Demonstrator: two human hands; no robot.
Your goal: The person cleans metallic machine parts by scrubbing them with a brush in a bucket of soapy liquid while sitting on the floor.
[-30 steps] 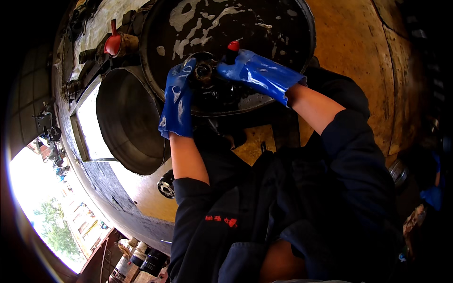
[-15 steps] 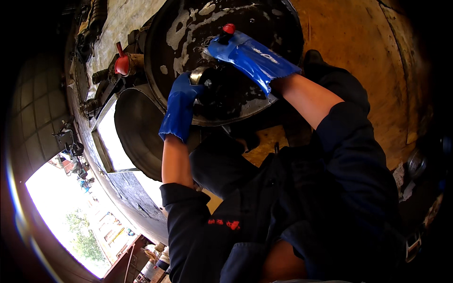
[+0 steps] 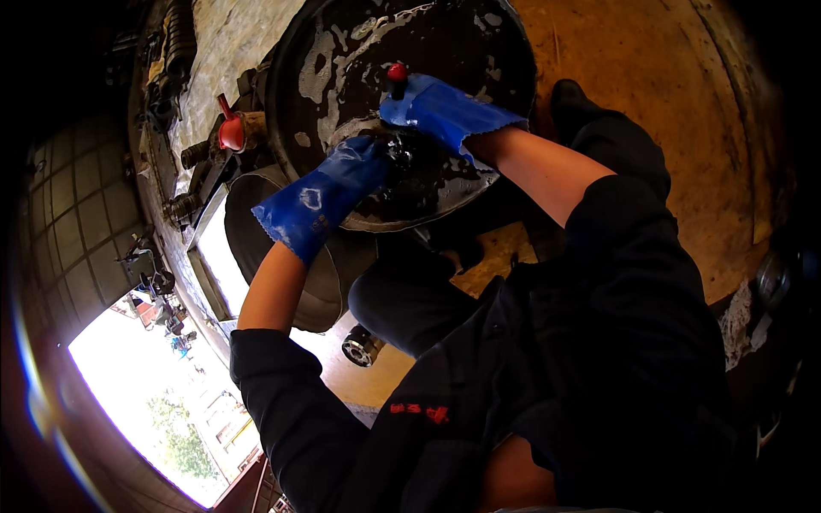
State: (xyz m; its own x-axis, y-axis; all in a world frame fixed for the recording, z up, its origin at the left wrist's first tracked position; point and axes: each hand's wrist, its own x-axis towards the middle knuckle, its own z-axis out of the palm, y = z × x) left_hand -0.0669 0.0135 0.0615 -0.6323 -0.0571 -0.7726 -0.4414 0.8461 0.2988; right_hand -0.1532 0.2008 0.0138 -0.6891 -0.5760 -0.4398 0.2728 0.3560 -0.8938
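Both my hands wear wet blue rubber gloves and work over a wide black basin (image 3: pixel 513 60) with dark, foamy liquid in it. My right hand (image 3: pixel 415 103) is closed around a tool with a black handle and a red end (image 3: pixel 397 72); its working end is hidden under the glove. To the left and nearer me, my left hand (image 3: pixel 352 164) has its fingers curled down at a dark wet part (image 3: pixel 398 152) that glistens between the two hands. The glove covers most of what the left hand grips.
Left of the basin are a red funnel-shaped vessel (image 3: pixel 231 128) and dark machine parts (image 3: pixel 181 209). A second round dark pan (image 3: pixel 278 278) leans below the basin's left side. A round metal part (image 3: pixel 362 346) lies on the floor by my left knee. My shoe (image 3: pixel 569 101) rests at right.
My left hand has turned over and moved right, covering the shiny metal ring seen before. My right hand has shifted slightly left and down with its tool. The round floor part has come into view.
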